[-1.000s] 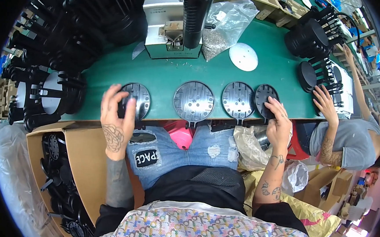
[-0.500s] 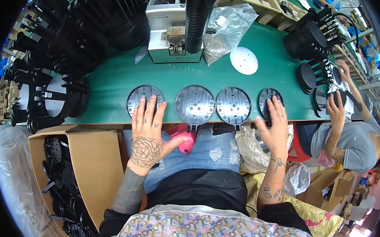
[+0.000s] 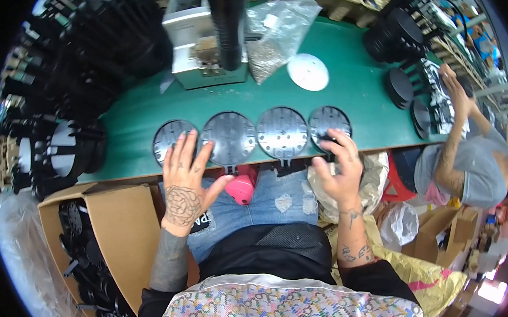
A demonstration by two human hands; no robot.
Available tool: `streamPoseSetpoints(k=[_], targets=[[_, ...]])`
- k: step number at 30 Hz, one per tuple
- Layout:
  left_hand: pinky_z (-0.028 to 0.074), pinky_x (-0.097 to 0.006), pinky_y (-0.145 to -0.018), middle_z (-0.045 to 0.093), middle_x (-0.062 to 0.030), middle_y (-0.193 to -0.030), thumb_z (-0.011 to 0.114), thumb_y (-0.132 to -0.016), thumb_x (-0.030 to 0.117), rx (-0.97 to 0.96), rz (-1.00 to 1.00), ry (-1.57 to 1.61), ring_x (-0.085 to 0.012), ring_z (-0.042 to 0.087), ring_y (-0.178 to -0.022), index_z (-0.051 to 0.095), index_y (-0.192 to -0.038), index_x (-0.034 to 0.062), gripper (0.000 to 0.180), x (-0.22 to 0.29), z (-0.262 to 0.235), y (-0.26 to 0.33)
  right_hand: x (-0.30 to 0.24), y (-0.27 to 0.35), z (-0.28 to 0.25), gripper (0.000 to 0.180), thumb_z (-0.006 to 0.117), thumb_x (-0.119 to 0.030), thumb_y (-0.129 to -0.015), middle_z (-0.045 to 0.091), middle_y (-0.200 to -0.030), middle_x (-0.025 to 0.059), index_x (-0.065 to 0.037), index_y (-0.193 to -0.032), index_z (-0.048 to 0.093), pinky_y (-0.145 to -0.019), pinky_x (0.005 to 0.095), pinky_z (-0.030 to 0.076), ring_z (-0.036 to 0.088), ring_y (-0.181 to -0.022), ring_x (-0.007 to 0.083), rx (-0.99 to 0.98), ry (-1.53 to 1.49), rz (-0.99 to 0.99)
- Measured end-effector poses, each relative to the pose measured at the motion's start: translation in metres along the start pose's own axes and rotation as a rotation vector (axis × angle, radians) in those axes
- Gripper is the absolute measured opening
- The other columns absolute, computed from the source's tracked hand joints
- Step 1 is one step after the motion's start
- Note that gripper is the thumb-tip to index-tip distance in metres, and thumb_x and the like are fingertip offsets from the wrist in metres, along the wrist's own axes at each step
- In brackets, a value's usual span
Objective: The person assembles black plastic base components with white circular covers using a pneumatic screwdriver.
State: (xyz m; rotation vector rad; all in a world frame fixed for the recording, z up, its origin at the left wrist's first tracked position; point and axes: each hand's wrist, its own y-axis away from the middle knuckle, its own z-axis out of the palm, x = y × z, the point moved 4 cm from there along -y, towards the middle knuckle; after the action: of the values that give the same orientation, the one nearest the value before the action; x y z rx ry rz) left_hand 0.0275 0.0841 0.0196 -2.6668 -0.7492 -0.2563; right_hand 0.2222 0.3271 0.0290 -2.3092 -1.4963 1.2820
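Observation:
Several round black plastic discs lie in a row along the front edge of the table. My left hand rests with spread fingers on the leftmost disc, and its index fingertip reaches the rim of the adjoining larger disc. A shinier disc, its short tab pointing toward me, lies right of that one. Over the rightmost disc my right hand is open, fingers slightly bent and thumb apart; whether its fingertips press on the disc is unclear. Neither hand grips anything.
Behind the discs stand a grey machine, a clear bag of small metal parts and a white disc. Black parts pile up at left. A cardboard box sits below. A co-worker works at right.
The whole view has shifted and tilted, so the table items sit further left. My right hand's fingers are more bent, while my left hand's index finger has come to the second disc.

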Motion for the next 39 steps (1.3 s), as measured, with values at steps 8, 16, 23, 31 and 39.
streamPoseSetpoints(k=[8, 16, 23, 31, 39], targets=[[0.037, -0.049, -0.11, 0.047, -0.0233, -0.144, 0.068, -0.091, 0.03, 0.259, -0.111, 0.233, -0.0409, 0.048, -0.13, 0.053, -0.135, 0.001, 0.055, -0.043, -0.028, 0.009, 0.148, 0.046, -0.072, 0.023, 0.062, -0.02, -0.084, 0.072, -0.081, 0.018, 0.001, -0.086, 0.071, -0.074, 0.037, 0.056, 0.071, -0.077, 0.0273, -0.702, 0.19, 0.843], [0.045, -0.045, -0.1, 0.063, -0.0203, -0.125, 0.041, -0.105, 0.03, 0.425, -0.167, 0.002, -0.0389, 0.059, -0.115, 0.061, -0.121, -0.0019, 0.041, -0.093, -0.012, 0.017, 0.256, 0.117, 0.037, 0.046, 0.061, -0.028, -0.089, 0.057, -0.139, 0.0193, -0.006, -0.13, 0.064, -0.105, 0.0409, 0.049, 0.054, -0.131, 0.0329, -1.214, 0.844, 0.78], [0.045, -0.045, -0.099, 0.065, -0.0181, -0.122, 0.037, -0.105, 0.031, 0.425, -0.138, -0.069, -0.0376, 0.061, -0.114, 0.063, -0.117, -0.0006, 0.043, -0.093, -0.007, 0.021, 0.322, 0.136, 0.089, 0.064, 0.063, -0.046, -0.09, 0.051, -0.147, 0.0158, -0.009, -0.142, 0.053, -0.111, 0.0417, 0.041, 0.047, -0.136, 0.0329, -0.984, 0.603, 0.564], [0.045, -0.045, -0.099, 0.066, -0.0187, -0.121, 0.037, -0.101, 0.025, 0.437, -0.131, -0.025, -0.0378, 0.062, -0.113, 0.064, -0.113, -0.0016, 0.04, -0.089, 0.002, 0.01, 0.363, 0.156, 0.092, 0.057, 0.067, -0.038, -0.086, 0.054, -0.142, 0.0141, -0.01, -0.135, 0.057, -0.113, 0.0435, 0.037, 0.049, -0.133, 0.0342, -1.078, 0.502, 0.501], [0.046, -0.045, -0.098, 0.067, -0.019, -0.119, 0.039, -0.099, 0.023, 0.458, -0.157, -0.061, -0.0379, 0.062, -0.112, 0.066, -0.109, -0.003, 0.039, -0.092, -0.007, 0.018, 0.296, 0.14, 0.078, 0.073, 0.074, -0.042, -0.077, 0.049, -0.147, 0.0206, -0.01, -0.14, 0.053, -0.11, 0.0426, 0.043, 0.049, -0.133, 0.0353, -1.032, 0.617, 0.565]])
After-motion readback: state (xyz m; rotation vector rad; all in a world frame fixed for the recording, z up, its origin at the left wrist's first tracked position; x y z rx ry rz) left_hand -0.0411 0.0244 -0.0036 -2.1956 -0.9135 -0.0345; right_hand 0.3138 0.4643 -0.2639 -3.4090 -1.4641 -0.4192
